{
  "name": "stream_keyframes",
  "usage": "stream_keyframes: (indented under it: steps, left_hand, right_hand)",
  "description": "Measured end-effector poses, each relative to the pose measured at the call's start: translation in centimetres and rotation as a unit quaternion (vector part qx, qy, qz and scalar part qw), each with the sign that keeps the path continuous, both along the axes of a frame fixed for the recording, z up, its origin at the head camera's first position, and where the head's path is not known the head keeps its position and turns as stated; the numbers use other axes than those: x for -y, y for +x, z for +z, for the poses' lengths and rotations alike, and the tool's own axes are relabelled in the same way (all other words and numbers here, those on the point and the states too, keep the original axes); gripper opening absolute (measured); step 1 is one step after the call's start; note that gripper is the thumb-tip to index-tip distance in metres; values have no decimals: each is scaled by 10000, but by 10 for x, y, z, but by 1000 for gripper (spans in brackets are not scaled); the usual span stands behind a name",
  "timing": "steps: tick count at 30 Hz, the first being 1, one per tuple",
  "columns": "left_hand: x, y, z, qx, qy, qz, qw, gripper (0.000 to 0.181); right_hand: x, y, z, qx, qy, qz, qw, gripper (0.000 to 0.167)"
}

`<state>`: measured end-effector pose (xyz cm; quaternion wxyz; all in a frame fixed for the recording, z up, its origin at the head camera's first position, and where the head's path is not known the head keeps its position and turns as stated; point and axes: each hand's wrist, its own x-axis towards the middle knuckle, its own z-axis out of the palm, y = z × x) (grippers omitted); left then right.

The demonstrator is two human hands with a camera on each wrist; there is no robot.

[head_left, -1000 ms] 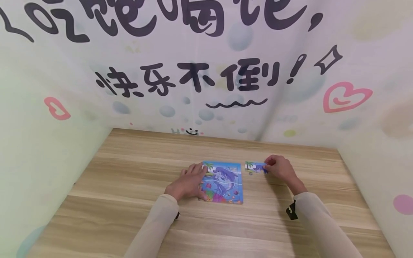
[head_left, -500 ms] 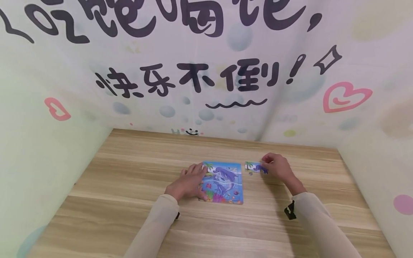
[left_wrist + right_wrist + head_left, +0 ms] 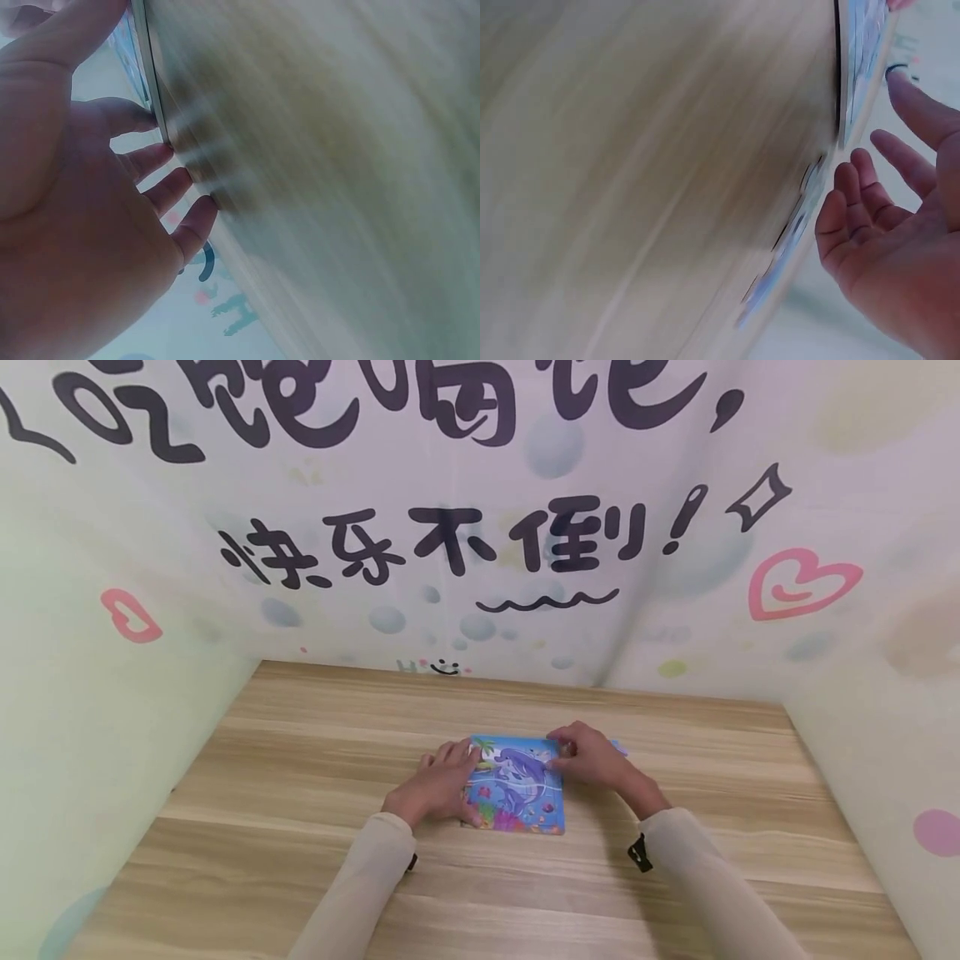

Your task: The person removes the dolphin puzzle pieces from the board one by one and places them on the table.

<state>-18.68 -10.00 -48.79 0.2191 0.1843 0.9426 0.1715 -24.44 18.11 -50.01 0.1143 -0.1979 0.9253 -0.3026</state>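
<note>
A square jigsaw puzzle [image 3: 517, 785] with purple dolphins on blue lies on the wooden table in the head view. My left hand [image 3: 438, 781] rests on its left edge, thumb near the lower corner and fingers near the upper one. My right hand [image 3: 592, 760] is over its upper right edge, palm partly covering the table there. In the right wrist view the right thumb and forefinger stand apart, and I see nothing between them. A few loose puzzle pieces [image 3: 780, 251] lie on the table beside the board; in the head view the right hand hides most of them.
The wooden table [image 3: 315, 760] extends around the puzzle on all sides. A printed white wall cloth [image 3: 345, 602] with black lettering hangs at the back, and pale walls close off the left and right.
My right hand has moved left from the loose pieces to the puzzle's upper right edge, and now hides most of those pieces. The left hand stays put on the puzzle.
</note>
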Motion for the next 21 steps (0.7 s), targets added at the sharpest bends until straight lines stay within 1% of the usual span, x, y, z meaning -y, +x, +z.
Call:
stream_keyframes:
  steps: [3,6,9,12,14,18,21]
  left_hand:
    - [0,0,0,10,9,-6,10000,111]
    - [0,0,0,-4,12,-12,10000,112]
    - [0,0,0,-11,-13,-10,10000,112]
    - [-1,0,0,-6,17,9,10000,112]
    - [-1,1,0,-5,51,24,10000,112]
    - [-1,1,1,-22,89,31,10000,112]
    - [-1,0,0,-13,95,48,9999,112]
  right_hand:
    - [10,3,1,-21,488,186,9986,53]
    - [16,5,3,-134,888,265,9956,55]
    - [19,6,5,-81,935,215,9954,52]
    - [21,6,7,-20,820,157,9965,49]
    - [22,6,8,-63,696,135,9975,44]
    - [23,5,9,21,299,-62,9995,30]
    - [21,4,9,111,-119,-321,9994,19]
